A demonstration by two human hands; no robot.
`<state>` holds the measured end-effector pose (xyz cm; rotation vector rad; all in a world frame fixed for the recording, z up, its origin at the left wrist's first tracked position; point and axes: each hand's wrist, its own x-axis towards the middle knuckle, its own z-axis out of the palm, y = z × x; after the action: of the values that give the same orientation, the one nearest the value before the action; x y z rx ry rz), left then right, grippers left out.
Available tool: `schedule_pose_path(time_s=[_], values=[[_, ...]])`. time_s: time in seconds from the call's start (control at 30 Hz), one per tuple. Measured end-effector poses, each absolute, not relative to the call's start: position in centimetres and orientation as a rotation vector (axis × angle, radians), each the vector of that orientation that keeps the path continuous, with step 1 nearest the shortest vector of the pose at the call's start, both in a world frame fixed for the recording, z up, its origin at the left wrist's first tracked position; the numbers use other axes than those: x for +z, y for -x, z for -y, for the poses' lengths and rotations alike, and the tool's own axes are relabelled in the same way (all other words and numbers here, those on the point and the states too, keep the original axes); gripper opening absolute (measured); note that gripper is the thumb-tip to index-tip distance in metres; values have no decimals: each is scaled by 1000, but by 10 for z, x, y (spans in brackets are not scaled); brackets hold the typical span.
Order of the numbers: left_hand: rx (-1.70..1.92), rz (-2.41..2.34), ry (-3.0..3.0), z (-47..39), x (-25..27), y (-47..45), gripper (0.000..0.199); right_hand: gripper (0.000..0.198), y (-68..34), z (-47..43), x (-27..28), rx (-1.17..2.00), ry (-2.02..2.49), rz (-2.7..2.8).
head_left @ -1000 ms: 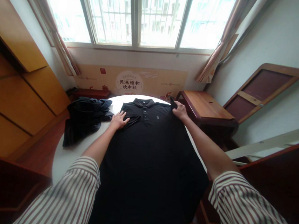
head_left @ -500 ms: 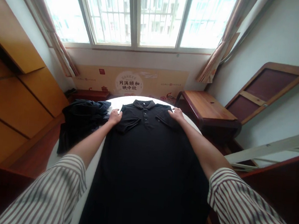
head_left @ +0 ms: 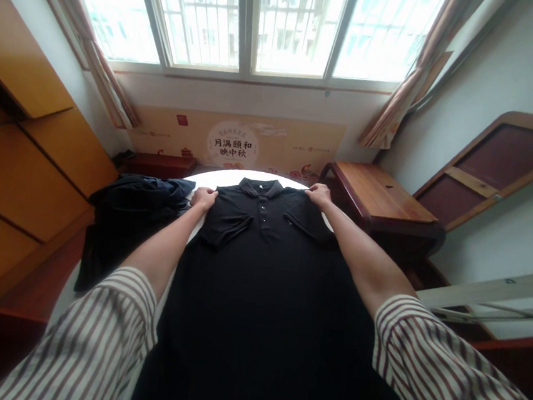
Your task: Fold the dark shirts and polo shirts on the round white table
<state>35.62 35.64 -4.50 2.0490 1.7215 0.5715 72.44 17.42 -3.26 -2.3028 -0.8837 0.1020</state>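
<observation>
A black polo shirt point(head_left: 258, 287) lies front side up on a white round table point(head_left: 222, 174), its collar toward the window and its short sleeves folded inward over the chest. My left hand point(head_left: 204, 199) pinches the shirt's edge at the left shoulder. At the right shoulder, my right hand point(head_left: 318, 195) grips the other edge between thumb and fingers. Buttons show on the placket below the collar. The lower part of the shirt runs out of view toward me.
Dark folded clothes point(head_left: 128, 218) are heaped on the table's left side. A wooden side table point(head_left: 385, 192) stands beyond at the right, and a wooden panel point(head_left: 491, 162) leans on the wall. Yellow cabinets point(head_left: 24, 170) line the left. A printed banner point(head_left: 267, 143) runs below the window.
Both hands have closed on the shirt's shoulder edges, the right moving slightly farther away. The view has shifted a little.
</observation>
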Motion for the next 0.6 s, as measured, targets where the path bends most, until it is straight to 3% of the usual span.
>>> schedule_pose_path(time_s=[0.4, 0.5, 0.6], values=[[670, -1703, -2209, -359, -42, -355, 28, 28, -707, -184, -37, -152, 2295, 1106], [716, -1303, -2562, -349, -44, -363, 35, 33, -695, -182, -43, -167, 2224, 1570], [394, -927, -2788, -341, -48, -372, 44, 38, -688, -180, -50, -90, 2195, 1757]])
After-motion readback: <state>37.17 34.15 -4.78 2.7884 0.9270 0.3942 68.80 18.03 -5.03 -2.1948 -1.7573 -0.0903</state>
